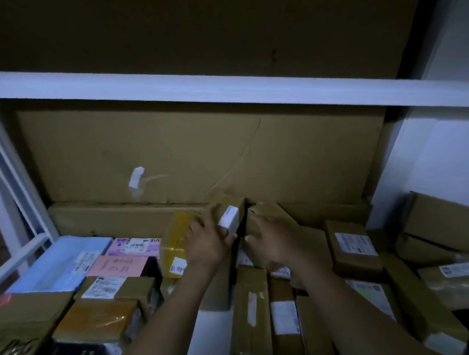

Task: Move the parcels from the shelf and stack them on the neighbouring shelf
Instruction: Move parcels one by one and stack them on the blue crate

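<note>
Both my arms reach into a dim shelf packed with parcels. My left hand point(206, 240) grips a small brown box with a white label point(229, 214), held upright near the back. Just to its right, my right hand point(272, 241) holds a second brown cardboard box point(269, 213) from its front side. The two boxes nearly touch. A yellow taped parcel point(174, 239) stands right beside my left hand. Long brown boxes point(250, 310) lie under my forearms.
Pink point(118, 266) and light blue point(63, 263) parcels lie at the left, with brown labelled boxes point(352, 245) at the right. A large cardboard sheet point(174, 157) lines the back. A white shelf beam point(233, 89) crosses overhead, and a white frame point(16, 186) bounds the left.
</note>
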